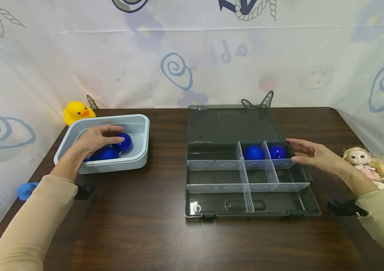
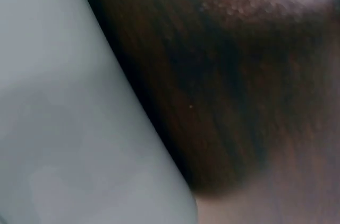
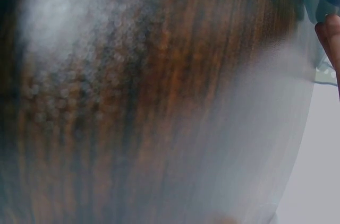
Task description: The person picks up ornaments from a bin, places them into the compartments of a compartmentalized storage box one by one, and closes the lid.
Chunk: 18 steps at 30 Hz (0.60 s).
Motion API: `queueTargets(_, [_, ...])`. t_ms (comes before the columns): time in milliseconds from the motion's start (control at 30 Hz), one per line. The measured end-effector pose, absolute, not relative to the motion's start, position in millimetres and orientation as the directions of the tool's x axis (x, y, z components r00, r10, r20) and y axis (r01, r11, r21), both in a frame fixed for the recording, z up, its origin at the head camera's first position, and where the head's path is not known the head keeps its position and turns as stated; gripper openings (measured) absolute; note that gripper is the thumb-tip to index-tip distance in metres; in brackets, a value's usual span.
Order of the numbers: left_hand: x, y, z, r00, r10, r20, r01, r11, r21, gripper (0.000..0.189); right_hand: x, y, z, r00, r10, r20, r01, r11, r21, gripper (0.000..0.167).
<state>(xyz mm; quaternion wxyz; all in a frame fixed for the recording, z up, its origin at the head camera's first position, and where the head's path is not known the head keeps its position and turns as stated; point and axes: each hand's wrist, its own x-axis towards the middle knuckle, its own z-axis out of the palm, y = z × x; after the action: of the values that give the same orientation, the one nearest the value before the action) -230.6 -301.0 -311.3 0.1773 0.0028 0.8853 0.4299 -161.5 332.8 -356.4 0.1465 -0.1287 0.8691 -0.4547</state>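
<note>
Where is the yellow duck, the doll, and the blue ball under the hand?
yellow duck (image 1: 76,111), head view, on its body.
doll (image 1: 359,157), head view, on its face.
blue ball (image 1: 125,142), head view, on its right side, beside the left hand's fingers.

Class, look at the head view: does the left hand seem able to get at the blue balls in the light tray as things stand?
Probably yes. The left hand is already inside the open-topped tray, fingers over one blue ball with another just below it; nothing covers them.

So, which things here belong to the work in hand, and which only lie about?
In use: left hand, blue balls in the tray, tray, organizer box, two balls in it, right hand.
Lying about: rubber duck, doll.
</note>
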Motion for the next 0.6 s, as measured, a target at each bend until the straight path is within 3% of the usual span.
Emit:
queueTargets(267, [-233,-298,-311,-0.920,0.177,-0.349,-0.140,0.684,0.716,0.069,-161,333,-358,-0.923,-0.364,-0.127,-0.104,0.553,-0.827,0.062])
queueTargets(600, [-232,-282,-291,-0.952,0.182,-0.245,-0.082,0.623,0.778,0.066,-162,333,-355,-0.925,-0.345,-0.160,-0.069,0.565,-0.823,0.063])
